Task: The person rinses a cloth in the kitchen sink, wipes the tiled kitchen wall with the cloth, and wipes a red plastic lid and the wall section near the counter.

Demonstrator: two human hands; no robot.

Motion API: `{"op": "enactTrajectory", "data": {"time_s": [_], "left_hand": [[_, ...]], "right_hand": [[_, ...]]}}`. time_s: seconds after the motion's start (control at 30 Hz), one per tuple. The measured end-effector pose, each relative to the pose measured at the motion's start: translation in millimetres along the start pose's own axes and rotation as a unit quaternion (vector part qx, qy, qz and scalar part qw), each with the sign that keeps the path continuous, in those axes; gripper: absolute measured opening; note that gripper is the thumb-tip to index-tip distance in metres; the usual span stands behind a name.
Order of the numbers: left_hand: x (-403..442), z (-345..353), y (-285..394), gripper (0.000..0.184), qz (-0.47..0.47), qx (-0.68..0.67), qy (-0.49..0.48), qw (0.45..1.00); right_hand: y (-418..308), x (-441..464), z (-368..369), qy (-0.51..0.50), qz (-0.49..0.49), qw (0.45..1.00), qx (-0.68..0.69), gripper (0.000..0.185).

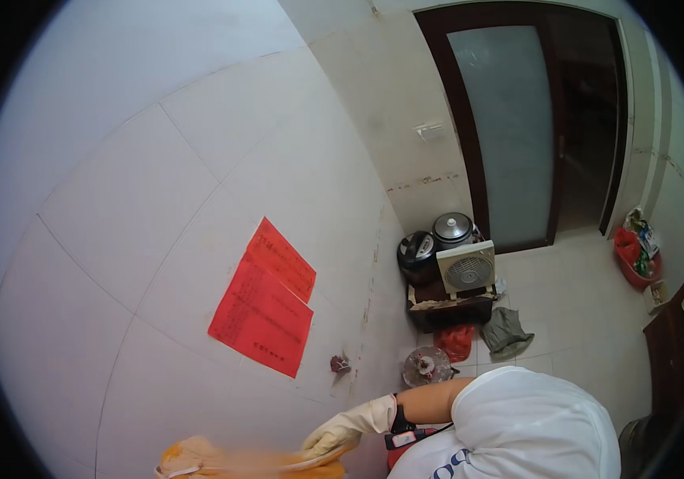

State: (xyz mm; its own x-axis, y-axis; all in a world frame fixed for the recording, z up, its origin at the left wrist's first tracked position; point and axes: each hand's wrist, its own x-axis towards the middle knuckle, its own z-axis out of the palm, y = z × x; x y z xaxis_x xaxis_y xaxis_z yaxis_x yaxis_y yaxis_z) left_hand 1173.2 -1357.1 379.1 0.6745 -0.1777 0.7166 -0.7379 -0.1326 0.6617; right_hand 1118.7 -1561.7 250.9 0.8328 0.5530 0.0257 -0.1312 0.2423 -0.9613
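Note:
My right hand (pixel 336 436), in a cream-white rubber glove, reaches in from the right along the bottom edge. Its fingers are bent round an orange-yellow cloth (pixel 322 470). Further left, a crumpled orange and pale end (pixel 188 456) shows, apparently of the same cloth. Between these parts the picture is blurred, and the bottom edge cuts the cloth off. I cannot make out my left hand. A dark band circles my right wrist below the white sleeve (pixel 537 411).
Red paper sheets (pixel 266 307) with writing hang on the tiled wall left. Beyond my arm stand a box fan (pixel 468 270), a rice cooker (pixel 417 254), a lidded pot (pixel 453 229), a grey-green bag (pixel 506 333) and a round stool (pixel 427 366). A red basin (pixel 637 263) lies right of the sliding door (pixel 510 128).

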Motion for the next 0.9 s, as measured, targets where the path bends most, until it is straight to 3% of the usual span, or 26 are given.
{"op": "enactTrajectory", "data": {"time_s": [0.13,0.23,0.3,0.4,0.43,0.5,0.63,0.67,0.77,0.83,0.87,0.9], "left_hand": [[-2,-1,-2,0.057,-0.040,-0.028,-0.015,0.999],[-11,-7,3,0.056,-0.076,-0.057,-0.005,0.995],[-20,-9,7,0.055,-0.103,-0.086,0.000,0.991],[-26,-8,18,0.054,-0.133,-0.122,0.007,0.984],[-28,-5,21,0.053,-0.141,-0.141,0.000,0.980],[-27,-3,29,0.052,-0.152,-0.163,-0.012,0.975],[-15,1,46,0.051,-0.152,-0.184,-0.049,0.970],[-12,3,52,0.051,-0.148,-0.180,-0.060,0.971],[-1,14,65,0.050,-0.100,-0.109,-0.097,0.984],[2,20,53,0.050,0.051,0.035,-0.080,0.995],[2,23,45,0.051,0.143,0.121,-0.046,0.981],[-5,26,45,0.052,0.144,0.173,-0.034,0.974]], "right_hand": [[22,17,-20,-0.067,-0.009,0.989,-0.135,0.045],[19,5,-17,-0.025,-0.023,0.990,-0.135,0.044],[39,5,-26,0.026,-0.024,0.996,-0.086,0.041],[20,-17,-35,0.043,0.089,0.994,0.044,0.034],[41,-14,-47,0.109,0.051,0.991,0.051,0.031],[8,-18,-34,0.239,0.041,0.963,0.114,0.033],[-11,-9,-56,0.123,-0.033,0.910,0.396,0.067],[-30,-7,-45,0.163,-0.039,0.939,0.300,0.089],[-63,-3,-22,0.080,-0.104,0.967,0.219,0.110],[-84,3,-2,0.035,-0.114,0.985,0.126,0.122],[-93,13,14,-0.032,-0.178,0.973,0.141,0.106],[-92,23,22,-0.039,-0.178,0.970,0.158,0.104]]}}
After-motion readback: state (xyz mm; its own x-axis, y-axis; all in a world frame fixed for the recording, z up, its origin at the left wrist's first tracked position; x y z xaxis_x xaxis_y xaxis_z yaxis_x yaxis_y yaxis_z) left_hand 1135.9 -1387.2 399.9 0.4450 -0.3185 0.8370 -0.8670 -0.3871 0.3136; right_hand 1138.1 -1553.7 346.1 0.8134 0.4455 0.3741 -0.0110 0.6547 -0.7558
